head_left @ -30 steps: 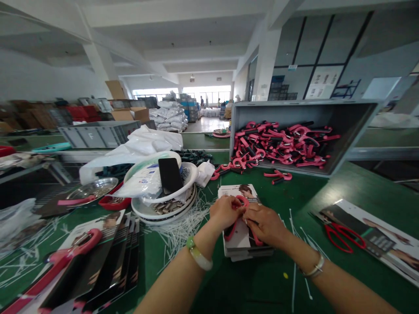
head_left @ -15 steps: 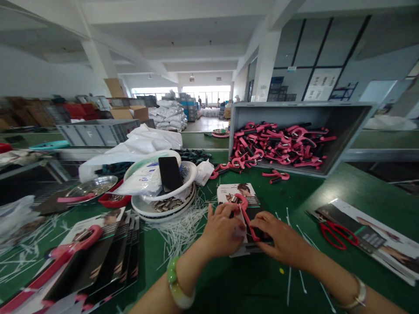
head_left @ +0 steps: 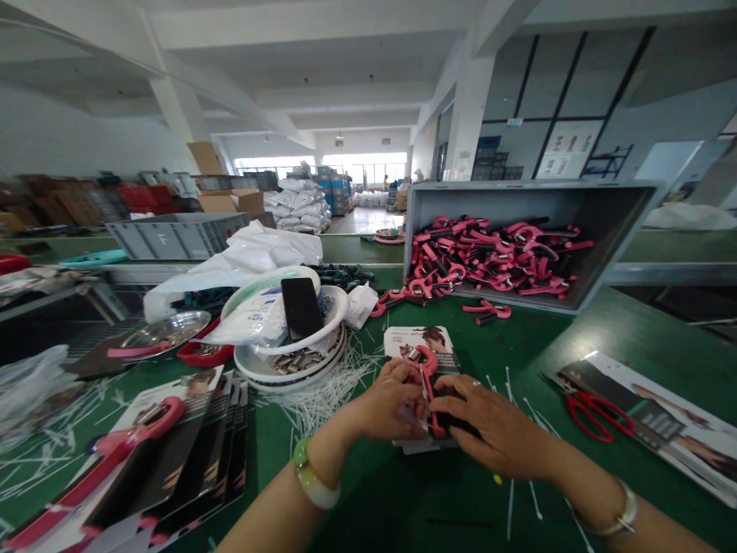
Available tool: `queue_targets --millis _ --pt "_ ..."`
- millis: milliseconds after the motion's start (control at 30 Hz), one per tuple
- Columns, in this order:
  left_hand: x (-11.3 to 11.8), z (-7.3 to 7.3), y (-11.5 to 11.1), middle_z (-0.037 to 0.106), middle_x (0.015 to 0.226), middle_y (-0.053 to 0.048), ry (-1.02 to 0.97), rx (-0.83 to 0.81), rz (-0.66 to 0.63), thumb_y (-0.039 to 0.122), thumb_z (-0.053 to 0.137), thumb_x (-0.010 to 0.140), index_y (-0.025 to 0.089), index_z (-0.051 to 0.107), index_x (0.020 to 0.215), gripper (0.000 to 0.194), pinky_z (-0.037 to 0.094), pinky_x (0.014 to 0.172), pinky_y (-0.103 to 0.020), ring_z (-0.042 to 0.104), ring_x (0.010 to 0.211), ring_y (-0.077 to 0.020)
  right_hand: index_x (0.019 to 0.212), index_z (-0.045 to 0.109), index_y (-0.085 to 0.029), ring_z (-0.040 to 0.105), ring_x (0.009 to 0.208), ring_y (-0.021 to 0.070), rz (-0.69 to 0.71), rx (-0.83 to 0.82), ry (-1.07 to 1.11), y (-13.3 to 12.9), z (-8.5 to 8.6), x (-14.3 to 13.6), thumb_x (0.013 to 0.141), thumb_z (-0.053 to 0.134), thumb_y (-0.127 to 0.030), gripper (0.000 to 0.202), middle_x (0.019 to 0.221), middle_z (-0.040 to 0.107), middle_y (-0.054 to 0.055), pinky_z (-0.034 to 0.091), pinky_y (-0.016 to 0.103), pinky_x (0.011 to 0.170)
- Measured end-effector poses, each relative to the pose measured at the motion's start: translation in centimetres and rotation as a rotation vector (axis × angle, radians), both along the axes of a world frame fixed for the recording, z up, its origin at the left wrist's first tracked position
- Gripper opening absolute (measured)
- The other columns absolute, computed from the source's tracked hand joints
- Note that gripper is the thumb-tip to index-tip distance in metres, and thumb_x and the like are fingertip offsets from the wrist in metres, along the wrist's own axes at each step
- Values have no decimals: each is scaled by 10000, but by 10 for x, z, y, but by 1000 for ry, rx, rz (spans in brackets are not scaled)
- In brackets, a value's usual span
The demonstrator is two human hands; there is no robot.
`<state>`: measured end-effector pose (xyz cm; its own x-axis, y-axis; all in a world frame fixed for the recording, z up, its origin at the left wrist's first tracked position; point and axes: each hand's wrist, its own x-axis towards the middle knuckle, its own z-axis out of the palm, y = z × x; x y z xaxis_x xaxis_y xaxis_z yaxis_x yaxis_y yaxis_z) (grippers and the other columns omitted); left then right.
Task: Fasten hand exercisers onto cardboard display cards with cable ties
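A pink tool [head_left: 427, 361] with a hooked head, a metal cylinder and a black handle lies on a printed card [head_left: 443, 346] at the top of a small stack in front of me. My left hand [head_left: 397, 399] is closed at the tool's left edge, fingertips pinched together. What it holds is mostly hidden; a thin white strip shows by the fingers. From the other side, my right hand [head_left: 489, 418] presses its bent fingers over the black handle and the card. The tool's lower end shows between both hands.
A tipped grey crate [head_left: 599, 261] holds many similar pink tools. White bowls [head_left: 288, 372] with metal cylinders carry a phone [head_left: 302, 307]; loose white ties [head_left: 314, 411] lie alongside. Red scissors [head_left: 596, 411] rest by cards at right. Carded tools [head_left: 138, 430] are stacked at left.
My left fingers have drawn closer together beside the tool. My right hand has shifted slightly left, its fingers further over the handle. The tool's lower end now lies more to the left.
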<state>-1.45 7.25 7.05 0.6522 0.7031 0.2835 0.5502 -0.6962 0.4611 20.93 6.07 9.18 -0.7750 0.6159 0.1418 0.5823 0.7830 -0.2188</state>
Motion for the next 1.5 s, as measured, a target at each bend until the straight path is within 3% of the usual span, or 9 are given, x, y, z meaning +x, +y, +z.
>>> queue_targets --millis 100,267,400,567,800,933,1033,1200,1500 --pt "1 2 2 558 1084 -41 2 -2 -6 314 776 618 223 650 734 194 289 1047 -360 423 1165 -231 1126 598 -245 430 1214 298 16 37 -26 3 2 -5 737 587 -212 390 1337 440 125 449 449 906" --pt "-4 7 4 593 1102 -45 -63 -42 -60 220 725 679 211 630 720 104 306 1050 -338 454 1176 -208 1010 631 -234 500 1092 242 147 48 -4 10 9 -6 807 586 -265 210 1141 604 79 416 415 929" --pt "-9 2 -2 542 1204 -93 -243 -83 -49 215 561 828 188 595 837 44 374 1013 -299 455 1200 -175 1019 613 -228 541 1024 220 82 2 16 9 9 2 853 535 -315 203 1117 623 74 455 364 846" --pt "-4 -18 -12 518 1247 -106 -379 20 189 273 534 860 187 620 878 123 382 1009 -341 465 1203 -195 1135 581 -190 581 995 227 -69 38 173 6 -10 -9 854 550 -400 353 1078 651 102 471 372 843" --pt "-7 -23 -27 556 1233 -91 -393 83 523 343 670 758 244 679 881 158 281 1037 -555 486 1171 -277 922 663 -205 630 869 180 -168 37 435 9 -25 -51 905 470 -300 216 907 695 60 485 307 782" --pt "-20 -42 -30 595 1184 -127 -773 -167 705 380 680 718 194 582 1143 474 461 907 -432 577 1056 -244 851 645 -214 617 773 165 -218 -8 483 8 -21 -53 906 455 -314 221 832 669 37 473 281 704" --pt "-18 -57 -27 697 938 -98 -959 -435 642 367 627 755 146 643 999 330 516 789 -350 652 839 -201 842 634 -220 608 774 167 -252 -14 438 6 -20 -53 908 442 -308 222 845 654 33 462 279 691" --pt "-5 -53 -22 707 780 -35 -772 -206 689 295 612 783 171 699 824 157 502 657 -274 622 665 -152 854 626 -223 608 814 191 -302 41 338 5 -21 -57 914 419 -311 233 859 653 38 450 299 704" --pt "-14 -28 -20 724 898 -11 -297 95 465 191 520 853 263 710 943 223 488 707 -227 659 796 -142 849 602 -229 614 778 178 -330 107 350 5 -24 -59 924 383 -304 243 825 660 33 450 278 666"
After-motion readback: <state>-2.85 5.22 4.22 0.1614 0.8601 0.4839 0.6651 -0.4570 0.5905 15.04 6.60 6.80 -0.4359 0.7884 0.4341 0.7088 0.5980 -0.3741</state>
